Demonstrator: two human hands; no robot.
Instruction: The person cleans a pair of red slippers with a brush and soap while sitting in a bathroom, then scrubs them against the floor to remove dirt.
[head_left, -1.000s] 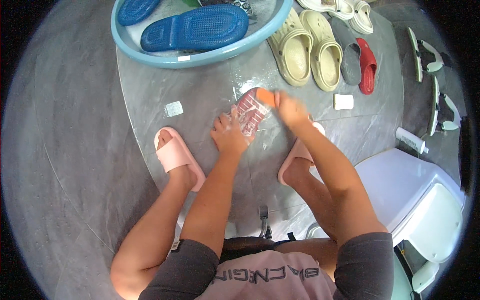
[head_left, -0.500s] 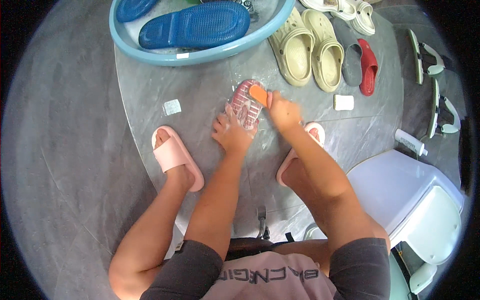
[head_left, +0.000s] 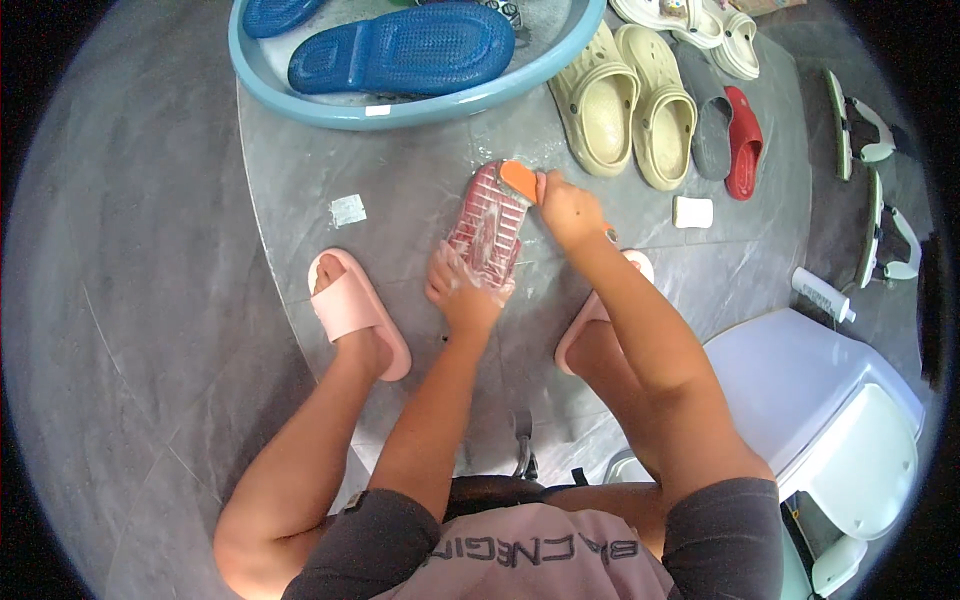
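Between my feet a red slipper (head_left: 490, 222) lies sole up, its ridged sole streaked with white suds. My left hand (head_left: 466, 287) is closed around its near end, with foam on the fingers. An orange-backed scrubbing brush (head_left: 519, 181) is gripped in my right hand (head_left: 573, 214), its bristles against the right side of the sole's far end. Part of the slipper's near end is hidden under my left fingers.
A blue basin (head_left: 400, 113) with blue slippers (head_left: 430, 50) and suds stands ahead. Beige clogs (head_left: 663, 128), a grey slipper (head_left: 710, 130) and a red slipper (head_left: 744, 150) line the right, near a white soap bar (head_left: 692, 212). A white bottle (head_left: 822, 294) and a pale plastic bin (head_left: 790, 390) lie farther right.
My left hand has slid down toward the slipper's near end, baring more of the sole. The brush in my right hand has shifted slightly to the far right edge of the sole.
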